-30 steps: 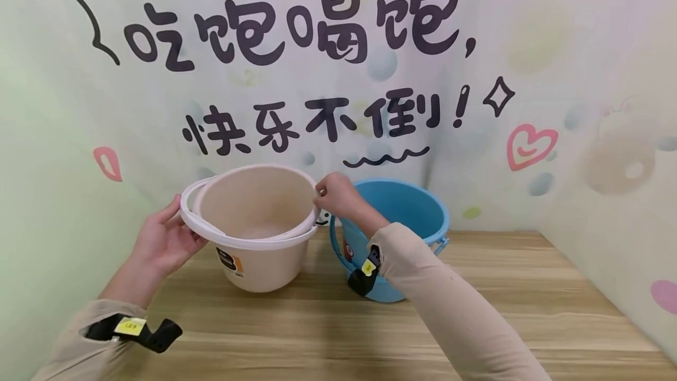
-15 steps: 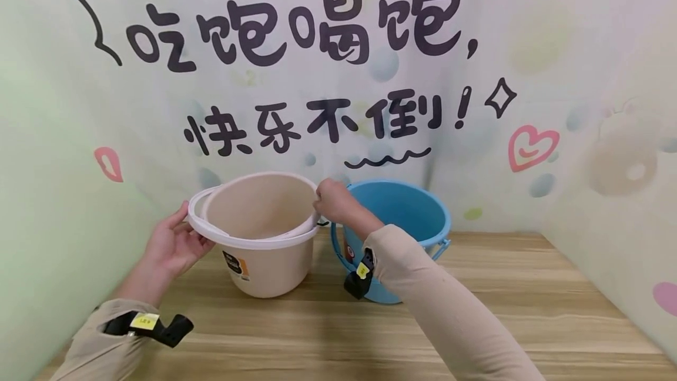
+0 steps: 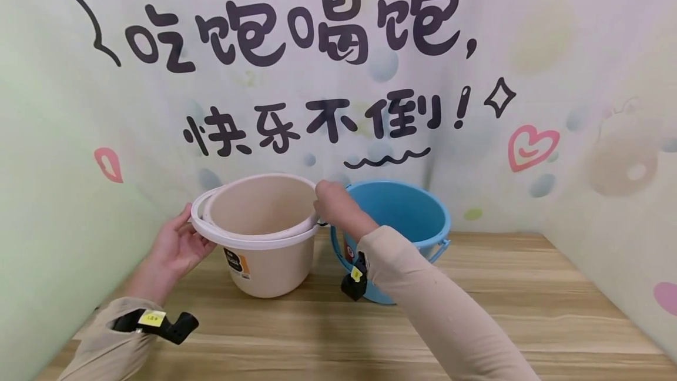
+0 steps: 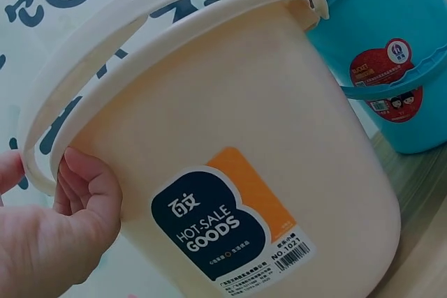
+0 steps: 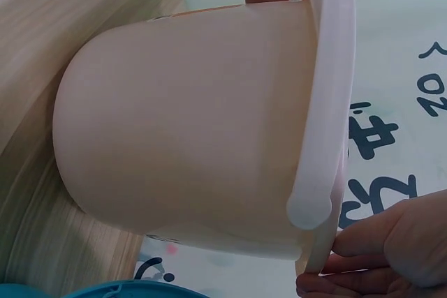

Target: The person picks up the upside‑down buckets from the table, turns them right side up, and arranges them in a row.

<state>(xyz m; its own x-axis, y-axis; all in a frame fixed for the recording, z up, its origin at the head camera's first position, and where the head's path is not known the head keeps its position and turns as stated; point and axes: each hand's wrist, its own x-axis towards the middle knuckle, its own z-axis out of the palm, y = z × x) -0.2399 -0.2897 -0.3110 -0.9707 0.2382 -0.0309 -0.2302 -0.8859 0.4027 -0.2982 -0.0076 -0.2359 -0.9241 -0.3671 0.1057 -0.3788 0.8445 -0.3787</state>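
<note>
In the head view a beige bucket [image 3: 270,266] with an orange and black label stands on the table. Its white handle [image 3: 254,243] lies lowered along the front of the rim. My left hand [image 3: 180,246] grips the bucket's left side at the rim; in the left wrist view its fingers curl beneath the rim, with the thumb by the handle's end. On the opposite side, my right hand [image 3: 338,201] pinches the rim between thumb and fingers, as the right wrist view [image 5: 384,252] shows. The bucket's interior shows no contents in its visible part.
Close to the right of the beige bucket stands a blue bucket [image 3: 407,210] with its handle down, partly behind my right forearm. The wood-grain table [image 3: 476,304] meets a printed cloth backdrop [image 3: 328,81] behind both buckets. A pale green wall [image 3: 42,193] rises at the left.
The beige bucket has shifted slightly right and down, and both hands have kept their hold on it. My left arm moved right with it. The blue bucket stays put.
</note>
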